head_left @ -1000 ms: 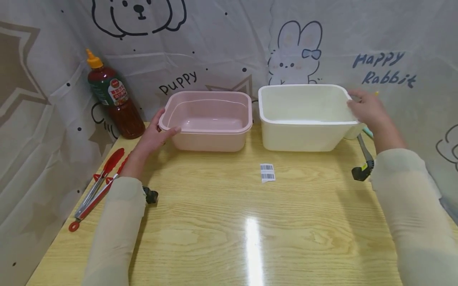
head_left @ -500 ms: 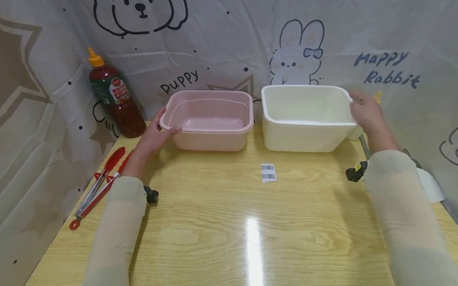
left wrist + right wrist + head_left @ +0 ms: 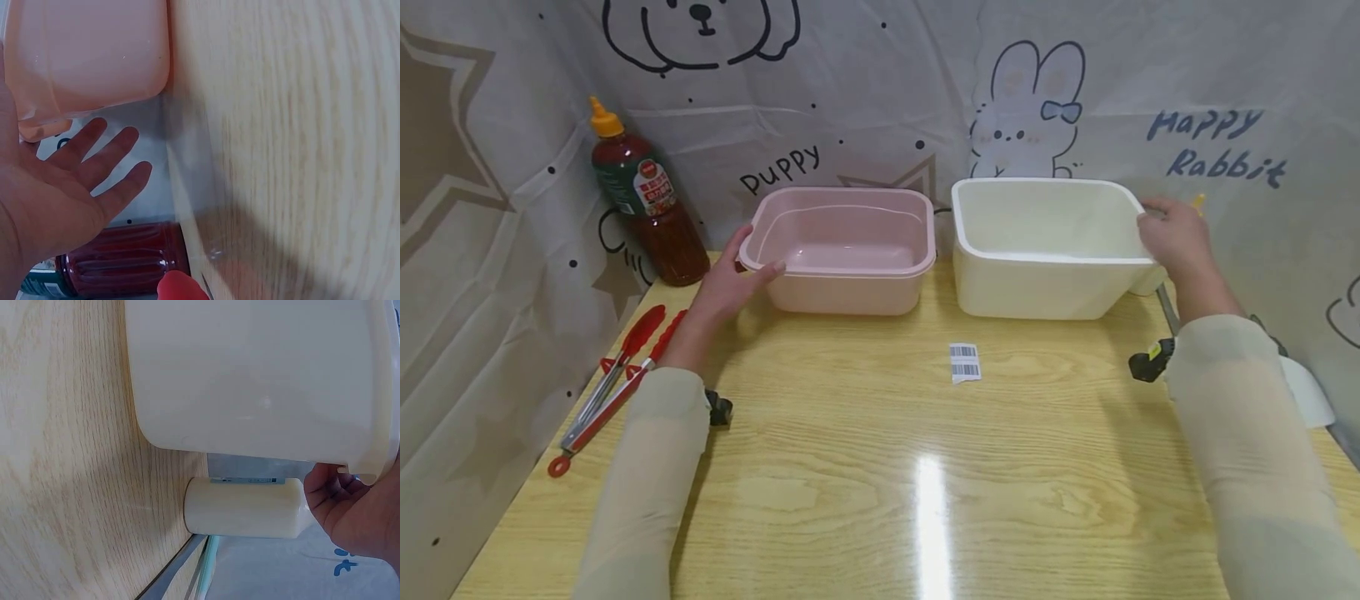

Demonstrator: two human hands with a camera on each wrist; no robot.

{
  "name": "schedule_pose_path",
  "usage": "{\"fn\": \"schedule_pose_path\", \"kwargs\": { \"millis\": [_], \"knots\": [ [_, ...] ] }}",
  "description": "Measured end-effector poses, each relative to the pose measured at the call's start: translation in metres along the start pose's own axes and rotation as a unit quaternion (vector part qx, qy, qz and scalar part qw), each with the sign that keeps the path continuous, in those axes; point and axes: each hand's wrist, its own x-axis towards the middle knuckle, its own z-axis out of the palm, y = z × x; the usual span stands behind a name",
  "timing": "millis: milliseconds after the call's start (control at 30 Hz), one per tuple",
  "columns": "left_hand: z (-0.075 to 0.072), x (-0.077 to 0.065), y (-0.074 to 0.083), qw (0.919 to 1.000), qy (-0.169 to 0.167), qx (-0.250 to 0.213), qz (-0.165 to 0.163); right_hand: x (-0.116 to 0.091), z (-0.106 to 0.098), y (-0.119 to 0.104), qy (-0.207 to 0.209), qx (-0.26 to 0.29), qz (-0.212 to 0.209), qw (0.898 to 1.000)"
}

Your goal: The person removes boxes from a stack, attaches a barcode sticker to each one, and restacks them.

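A pink plastic basin stands at the back of the table, left of a taller cream-white plastic bin. My left hand holds the basin's left front corner, thumb over the rim. In the left wrist view, three fingers of that hand spread out below the basin, off its wall; the index finger is mostly hidden. My right hand grips the bin's right rim; its fingers curl under the lip in the right wrist view. The insides that show of both containers hold nothing.
A red sauce bottle and red-handled tongs are at the left. A barcode label lies mid-table. Behind the bin stands a cream bottle, beside a grey strip-like tool and a mint-green handle.
My right hand has shifted its hold on the bin's rim and the bin has moved slightly to the right. The left hand keeps its place at the basin. The view shifts a little.
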Motion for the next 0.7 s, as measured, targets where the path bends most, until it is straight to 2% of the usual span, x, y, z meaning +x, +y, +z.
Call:
{"fn": "schedule_pose_path", "kwargs": {
  "millis": [200,333,500,700],
  "knots": [
    [-0.003,-0.003,0.001,0.9999,0.0,0.012,0.007,-0.002,0.0,0.0,-0.005,0.002,0.008,1.0],
    [-0.003,-0.004,0.003,0.9996,-0.001,0.028,0.009,-0.004,-0.004,0.001,-0.007,-0.017,0.005,1.0],
    [-0.003,-0.005,0.006,0.9994,-0.003,0.034,0.011,-0.007,-0.011,0.0,-0.004,-0.044,-0.009,0.999],
    [-0.005,-0.007,0.008,0.9991,-0.004,0.039,0.015,-0.019,-0.02,-0.003,-0.005,-0.041,-0.027,0.999]
  ]
}}
